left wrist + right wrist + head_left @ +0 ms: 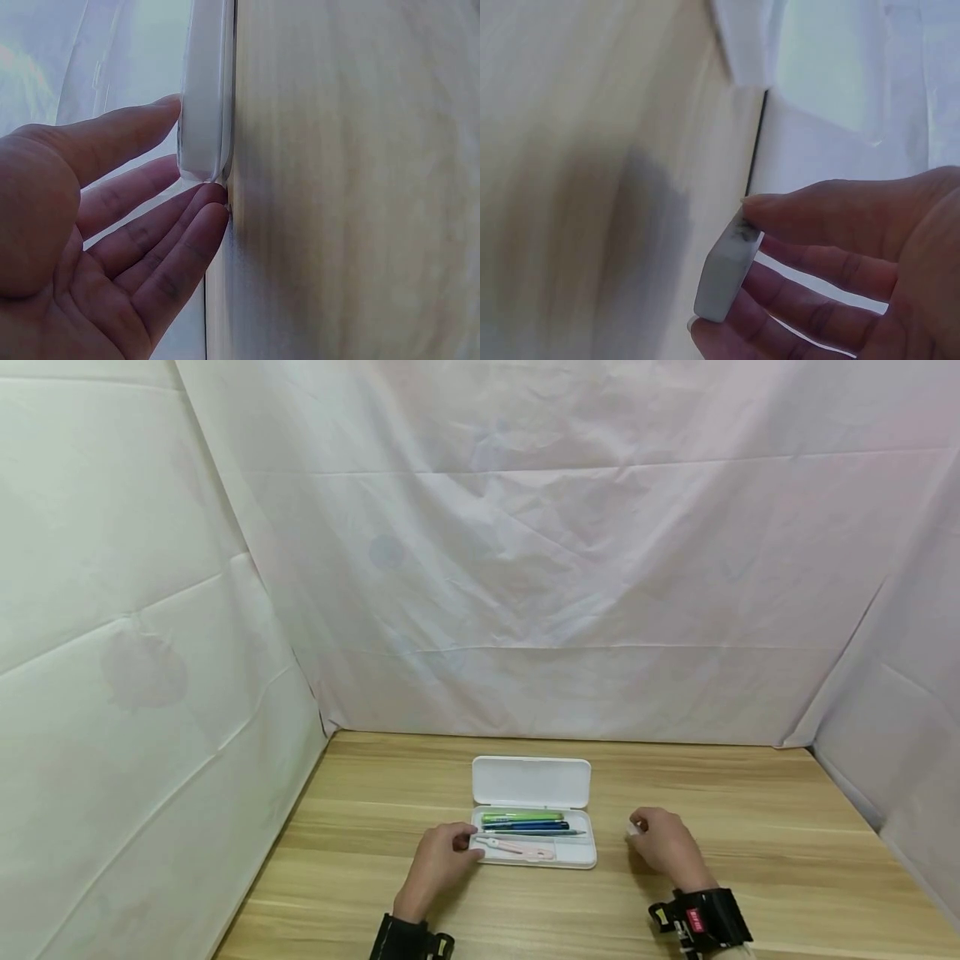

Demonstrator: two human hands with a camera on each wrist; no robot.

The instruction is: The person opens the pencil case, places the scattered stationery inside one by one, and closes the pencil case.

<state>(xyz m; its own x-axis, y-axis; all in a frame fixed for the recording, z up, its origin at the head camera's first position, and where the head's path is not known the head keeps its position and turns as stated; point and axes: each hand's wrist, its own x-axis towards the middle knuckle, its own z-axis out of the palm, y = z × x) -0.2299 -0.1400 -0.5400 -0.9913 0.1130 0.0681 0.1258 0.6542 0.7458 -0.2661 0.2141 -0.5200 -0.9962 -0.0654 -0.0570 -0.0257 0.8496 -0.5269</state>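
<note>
A white pencil case (585, 860) lies on the table with its lid (531, 782) raised at the back. Inside it are a green pen (522, 817), a dark blue pen (528, 826), a slim pencil (555, 832) and a pink-and-white compass (517, 847). My left hand (439, 860) holds the case's left end, thumb against one side and fingers at the corner, as the left wrist view shows. To the right of the case, my right hand (667, 845) pinches a white eraser (727, 270) with dark smudges between thumb and fingers, just above the table.
The wood-grain table (360, 793) is bounded by white cloth at the back (562, 610), left (150, 693) and right (900, 718). A black strap with a device (705, 920) sits round each wrist.
</note>
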